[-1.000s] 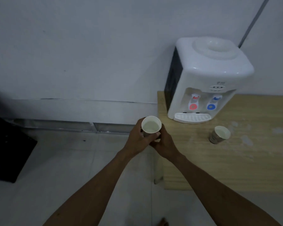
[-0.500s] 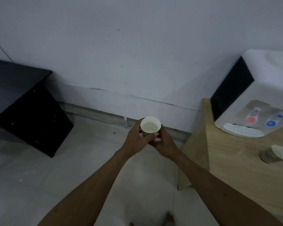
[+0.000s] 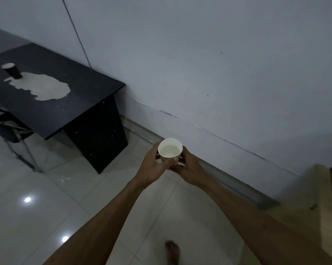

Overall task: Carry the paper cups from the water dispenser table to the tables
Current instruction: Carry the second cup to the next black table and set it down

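Note:
A white paper cup [image 3: 170,150] with liquid inside is held upright over the floor in the middle of the view. My left hand [image 3: 153,163] grips its left side and my right hand [image 3: 188,167] grips its right side and base. To the upper left stands a black table [image 3: 46,109] with a worn pale patch on its top. A second paper cup [image 3: 12,70] stands on that table near its far left end.
A grey wall runs along the right of the tiled floor [image 3: 37,207]. A folding chair [image 3: 10,129] sits under the black table's near edge. The wooden dispenser table's corner [image 3: 318,188] shows at the far right. A bare foot [image 3: 172,251] is below.
The view has swung left: the dispenser and wooden table slid out to the right and the black table with its cup came into view. Both hands still hold the cup.

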